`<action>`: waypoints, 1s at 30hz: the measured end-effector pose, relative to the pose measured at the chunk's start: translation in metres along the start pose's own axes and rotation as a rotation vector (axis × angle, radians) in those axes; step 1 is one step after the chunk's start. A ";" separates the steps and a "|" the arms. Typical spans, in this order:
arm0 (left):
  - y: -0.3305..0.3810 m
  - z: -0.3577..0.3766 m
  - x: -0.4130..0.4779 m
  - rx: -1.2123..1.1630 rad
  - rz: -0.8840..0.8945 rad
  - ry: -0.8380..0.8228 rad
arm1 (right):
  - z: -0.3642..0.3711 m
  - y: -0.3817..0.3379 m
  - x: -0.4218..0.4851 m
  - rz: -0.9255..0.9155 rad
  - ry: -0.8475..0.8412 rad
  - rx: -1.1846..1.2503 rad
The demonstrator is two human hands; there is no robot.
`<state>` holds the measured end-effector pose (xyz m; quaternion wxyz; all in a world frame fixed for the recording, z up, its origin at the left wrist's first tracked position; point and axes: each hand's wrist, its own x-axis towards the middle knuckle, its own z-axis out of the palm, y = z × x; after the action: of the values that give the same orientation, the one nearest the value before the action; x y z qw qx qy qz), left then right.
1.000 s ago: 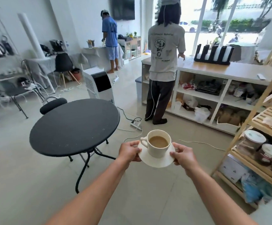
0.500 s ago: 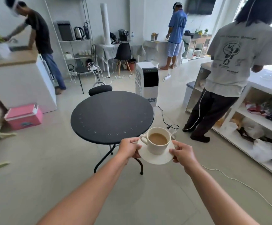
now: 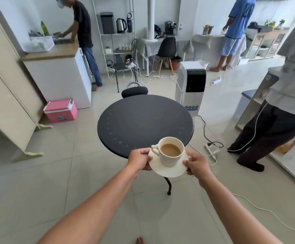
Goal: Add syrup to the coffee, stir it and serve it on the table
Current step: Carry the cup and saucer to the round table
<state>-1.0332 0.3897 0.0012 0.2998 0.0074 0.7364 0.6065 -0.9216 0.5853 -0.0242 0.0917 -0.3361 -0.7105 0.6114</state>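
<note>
Head view: white cup (image 3: 171, 153) holds milky-brown coffee (image 3: 170, 149).

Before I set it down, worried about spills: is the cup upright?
Upright. The cup sits flat on the saucer, coffee level below the rim, nothing spilled on the saucer.

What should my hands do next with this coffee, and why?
Probably carry the saucer a little forward and set it on the round black table. Both hands, left hand and right hand, hold it at the table's near edge, not yet resting.
</note>
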 end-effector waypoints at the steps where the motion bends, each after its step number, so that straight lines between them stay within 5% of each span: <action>1: 0.002 -0.002 0.010 -0.011 -0.002 0.006 | 0.004 -0.002 0.010 0.000 -0.005 0.001; 30: 0.082 -0.045 0.279 -0.189 -0.076 0.286 | 0.101 -0.094 0.310 -0.025 -0.210 -0.134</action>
<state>-1.3113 0.4758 -0.0416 0.2138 -0.1350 0.7108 0.6563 -1.2455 0.6843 -0.0476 0.0019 -0.2666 -0.7597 0.5931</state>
